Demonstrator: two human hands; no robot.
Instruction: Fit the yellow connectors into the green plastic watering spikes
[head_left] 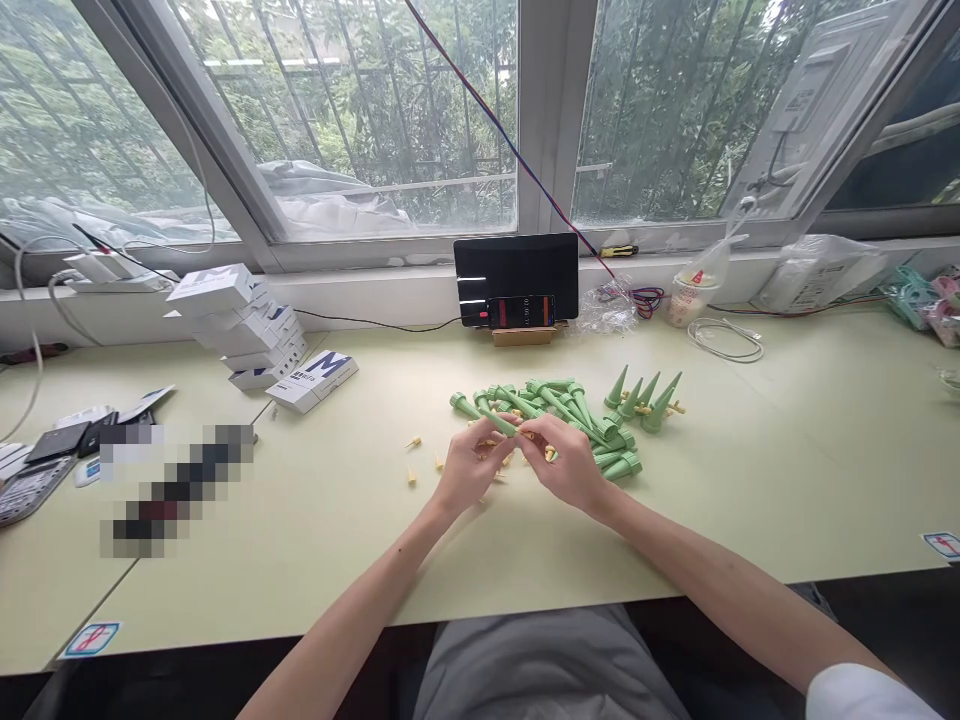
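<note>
My left hand (471, 467) is closed on a green cone (498, 422), which lies tilted between the fingers. Touching the cone's end, my right hand (564, 462) pinches a small yellow piece (527, 434), mostly covered by the fingertips. Behind and to the right of both hands lies a pile of green cones (555, 400) with ribbed caps. Several small yellow pieces (412, 478) are scattered on the table left of my left hand and under both hands. Farther right, several green cones (659, 405) stand upright with yellow pieces at their bases.
White boxes (247, 325) are stacked at the back left, with one box (313, 381) beside them. A phone (521, 312) leans on a black tablet (517, 262) at the back. A cup in a bag (690, 297) and a white cable (724, 340) are at the back right.
</note>
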